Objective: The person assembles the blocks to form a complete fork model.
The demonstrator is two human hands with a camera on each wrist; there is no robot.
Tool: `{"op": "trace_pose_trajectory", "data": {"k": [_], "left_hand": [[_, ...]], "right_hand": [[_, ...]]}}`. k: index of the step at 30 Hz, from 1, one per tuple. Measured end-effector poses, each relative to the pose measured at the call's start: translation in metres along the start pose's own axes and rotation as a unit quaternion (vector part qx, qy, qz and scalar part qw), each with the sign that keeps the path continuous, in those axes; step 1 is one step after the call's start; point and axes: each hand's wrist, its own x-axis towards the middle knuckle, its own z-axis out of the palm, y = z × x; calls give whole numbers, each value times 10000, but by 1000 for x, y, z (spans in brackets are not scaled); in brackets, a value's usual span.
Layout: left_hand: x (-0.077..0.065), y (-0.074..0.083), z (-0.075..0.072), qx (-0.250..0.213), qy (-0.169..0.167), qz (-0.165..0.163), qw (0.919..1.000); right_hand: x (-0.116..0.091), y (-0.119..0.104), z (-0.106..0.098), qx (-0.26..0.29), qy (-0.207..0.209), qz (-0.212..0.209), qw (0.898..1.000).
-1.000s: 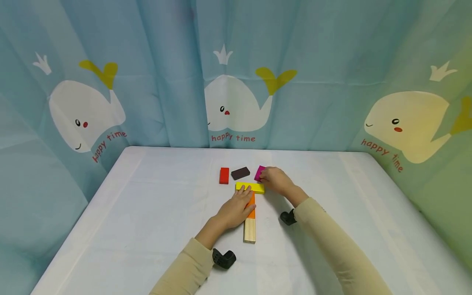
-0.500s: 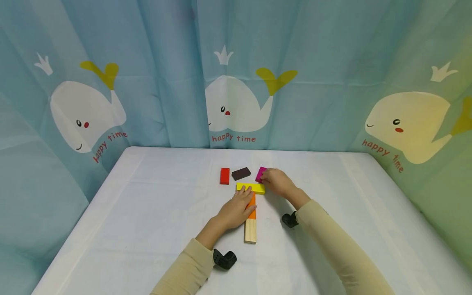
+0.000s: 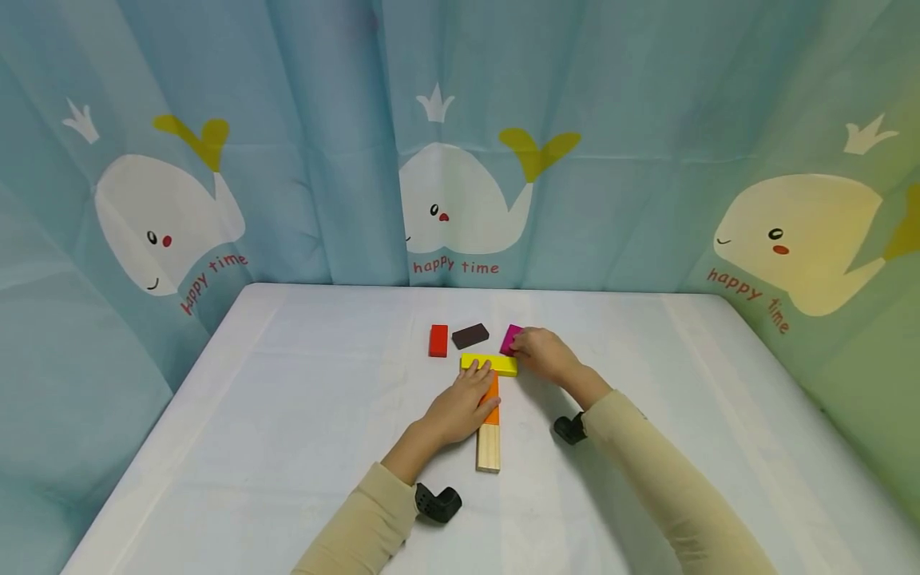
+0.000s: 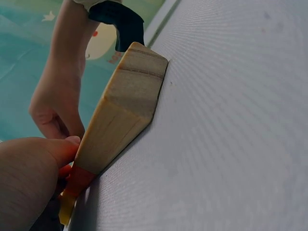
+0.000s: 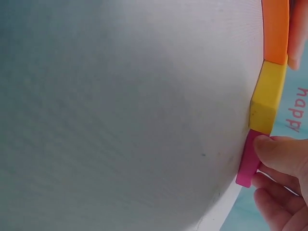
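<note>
My left hand (image 3: pixel 456 409) lies over the orange block (image 3: pixel 493 411) with its fingers spread. Its fingertips reach onto the yellow block (image 3: pixel 507 366), and its thumb rests on the orange one. A plain wooden block (image 3: pixel 488 449) continues the line toward me, end to end with the orange. Yellow lies crosswise at the far end, making a T. My right hand (image 3: pixel 548 357) pinches a magenta block (image 3: pixel 509 340) by the yellow block's right end. In the right wrist view the thumb presses the magenta block (image 5: pixel 248 161), whose end appears against the yellow; whether they touch I cannot tell.
A red block (image 3: pixel 438 341) and a dark brown block (image 3: pixel 470 336) lie beyond the T, to the left of the magenta one. White cloth covers the table (image 3: pixel 287 415). A blue whale-print curtain (image 3: pixel 345 160) hangs behind and at both sides.
My right hand and the magenta block have shifted very slightly to the right. The left hand and the other blocks stay as they were.
</note>
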Motion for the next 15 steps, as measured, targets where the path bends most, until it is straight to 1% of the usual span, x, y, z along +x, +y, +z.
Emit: {"op": "trace_pose_trajectory", "data": {"k": [12,15], "left_hand": [[1,0,1,35,-23,-32,10000],[0,0,1,41,-23,-48,10000]], "right_hand": [[-2,0,1,-49,-48,103,9999],[-2,-1,2,-31,-52,200,9998]]}}
